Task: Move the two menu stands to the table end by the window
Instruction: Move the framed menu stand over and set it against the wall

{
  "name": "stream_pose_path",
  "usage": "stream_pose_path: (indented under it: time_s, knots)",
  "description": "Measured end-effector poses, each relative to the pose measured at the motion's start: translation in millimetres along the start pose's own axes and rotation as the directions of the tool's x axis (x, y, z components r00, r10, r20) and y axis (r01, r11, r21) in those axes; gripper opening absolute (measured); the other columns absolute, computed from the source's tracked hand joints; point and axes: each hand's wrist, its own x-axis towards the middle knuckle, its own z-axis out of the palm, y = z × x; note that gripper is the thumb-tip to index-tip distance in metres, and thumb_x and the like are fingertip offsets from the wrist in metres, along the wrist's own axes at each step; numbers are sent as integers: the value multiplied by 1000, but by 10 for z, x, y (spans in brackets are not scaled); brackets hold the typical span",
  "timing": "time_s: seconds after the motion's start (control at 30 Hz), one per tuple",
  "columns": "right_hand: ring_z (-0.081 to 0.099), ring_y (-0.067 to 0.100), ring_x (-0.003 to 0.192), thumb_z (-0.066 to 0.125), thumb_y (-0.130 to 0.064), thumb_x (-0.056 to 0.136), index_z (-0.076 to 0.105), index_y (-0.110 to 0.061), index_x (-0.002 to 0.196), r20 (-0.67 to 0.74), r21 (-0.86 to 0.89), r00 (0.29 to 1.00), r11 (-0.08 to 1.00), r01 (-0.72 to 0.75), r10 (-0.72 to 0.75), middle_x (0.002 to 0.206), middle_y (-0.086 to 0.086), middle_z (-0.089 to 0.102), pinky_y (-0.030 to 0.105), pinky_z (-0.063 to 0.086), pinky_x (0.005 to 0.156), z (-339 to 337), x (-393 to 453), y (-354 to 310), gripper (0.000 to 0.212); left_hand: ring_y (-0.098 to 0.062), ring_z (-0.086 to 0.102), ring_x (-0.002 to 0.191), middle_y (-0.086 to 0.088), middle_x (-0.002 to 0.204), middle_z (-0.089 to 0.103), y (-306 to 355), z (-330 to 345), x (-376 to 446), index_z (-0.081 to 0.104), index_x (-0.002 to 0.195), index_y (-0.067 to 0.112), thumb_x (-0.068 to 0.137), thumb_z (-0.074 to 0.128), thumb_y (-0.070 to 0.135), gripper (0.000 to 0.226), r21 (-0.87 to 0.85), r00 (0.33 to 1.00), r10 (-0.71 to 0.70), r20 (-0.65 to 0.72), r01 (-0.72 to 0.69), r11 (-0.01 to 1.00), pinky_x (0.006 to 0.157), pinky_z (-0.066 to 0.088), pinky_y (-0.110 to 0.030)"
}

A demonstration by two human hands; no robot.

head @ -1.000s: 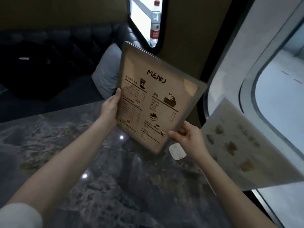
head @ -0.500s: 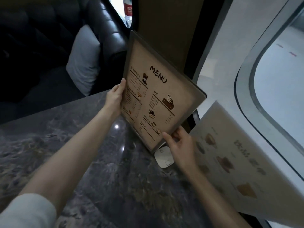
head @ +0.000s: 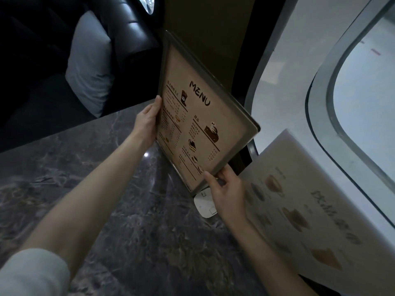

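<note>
Brown menu stand (head: pixel 198 122): framed sheet headed "MENU" in black brush lettering, with columns of small print too fine to read beside pictures of a coffee cup and cake slices. Held tilted above the far end of the dark marbled worktop (head: pixel 132 221), at 12 o'clock from the wearer, beside the window (head: pixel 367 86).

Left hand (head: pixel 147 122): clamped on the stand's left edge, thumb on the face.

Right hand (head: pixel 226 193): closed on the stand's lower right corner, thumb in front, fingers behind.

White menu stand (head: pixel 303 210): at 2 o'clock, leaning along the window side; pale sheet with brown drink pictures and blurred lettering, not legible.

Small white device (head: pixel 205 204): flat on the worktop just under the brown stand's lower corner, partly hidden by the right hand.

Grey cushion (head: pixel 89 63): on the dark padded seat (head: pixel 128 28) at 10 o'clock.
</note>
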Motion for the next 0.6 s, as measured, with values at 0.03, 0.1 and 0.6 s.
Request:
stream_pose_path:
  time_s: [0.03, 0.1, 0.6]
  knots:
    - [57, 5, 107, 59, -16, 86, 57, -17, 115, 0, -4, 1000, 1000, 2, -2, 113, -8, 61, 10, 51, 79, 1, 0, 4, 30, -9, 72, 78, -4, 98, 69, -6, 3, 1, 57, 120, 2, 91, 52, 37, 45, -12, 1000, -3, 1, 3, 1000, 65, 57, -21]
    - [55, 1, 104, 59, -16, 86, 57, -18, 114, -5, -8, 1000, 1000, 7, -7, 110, -12, 58, 4, 49, 74, -1, 0, 1, 29, -12, 71, 83, -5, 101, 69, -11, 15, -4, 56, 121, 2, 91, 52, 37, 46, -29, 1000, -8, 2, 9, 1000, 69, 59, -24]
    - [56, 15, 116, 55, -19, 88, 50, -15, 122, 22, -183, 999, 983, 31, -27, 128, 4, 59, 20, 50, 85, -20, 3, -102, 35, -20, 51, 121, -5, 130, 54, 0, 94, -131, 41, 137, 12, 96, 33, 46, 54, 287, 1000, 26, -13, -21, 958, 94, 42, -31]
